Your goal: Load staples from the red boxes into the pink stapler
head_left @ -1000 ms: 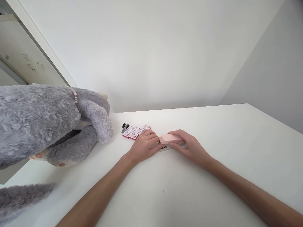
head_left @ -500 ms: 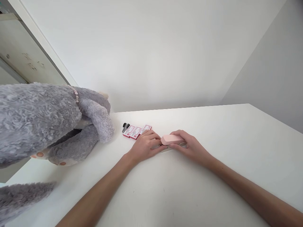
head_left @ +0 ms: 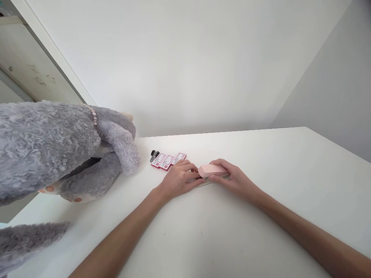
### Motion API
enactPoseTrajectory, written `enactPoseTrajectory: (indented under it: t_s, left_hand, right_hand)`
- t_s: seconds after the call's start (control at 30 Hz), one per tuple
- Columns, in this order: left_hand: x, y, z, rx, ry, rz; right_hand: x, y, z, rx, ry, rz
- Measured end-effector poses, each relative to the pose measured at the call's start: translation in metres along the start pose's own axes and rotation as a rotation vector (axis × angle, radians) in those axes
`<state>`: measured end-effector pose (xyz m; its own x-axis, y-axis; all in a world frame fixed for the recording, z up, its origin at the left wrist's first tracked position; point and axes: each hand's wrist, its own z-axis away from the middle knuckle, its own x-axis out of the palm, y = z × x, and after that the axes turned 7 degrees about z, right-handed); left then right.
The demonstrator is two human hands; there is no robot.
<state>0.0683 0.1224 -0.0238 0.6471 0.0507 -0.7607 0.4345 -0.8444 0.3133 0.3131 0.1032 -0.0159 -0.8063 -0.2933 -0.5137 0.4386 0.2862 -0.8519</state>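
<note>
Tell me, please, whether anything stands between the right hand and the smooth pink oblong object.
Nothing visible does: the right hand holds the smooth pink oblong object directly. The left hand is at its left end; three flat red-and-white boxes lie beyond that hand.

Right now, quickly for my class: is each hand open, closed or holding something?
Left hand: curled by the end of a pink, elongated, block-shaped object; its grip cannot be told.
Right hand: closed, holding that pink object.
</note>
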Motion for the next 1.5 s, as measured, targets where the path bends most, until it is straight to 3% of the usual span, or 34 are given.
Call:
enactPoseTrajectory:
  t_s: [1.5]
  left_hand:
    - [0.001, 0.003, 0.0, 0.006, -0.042, -0.006]
  right_hand:
    - [-0.007, -0.01, 0.002, 0.078, -0.084, -0.242]
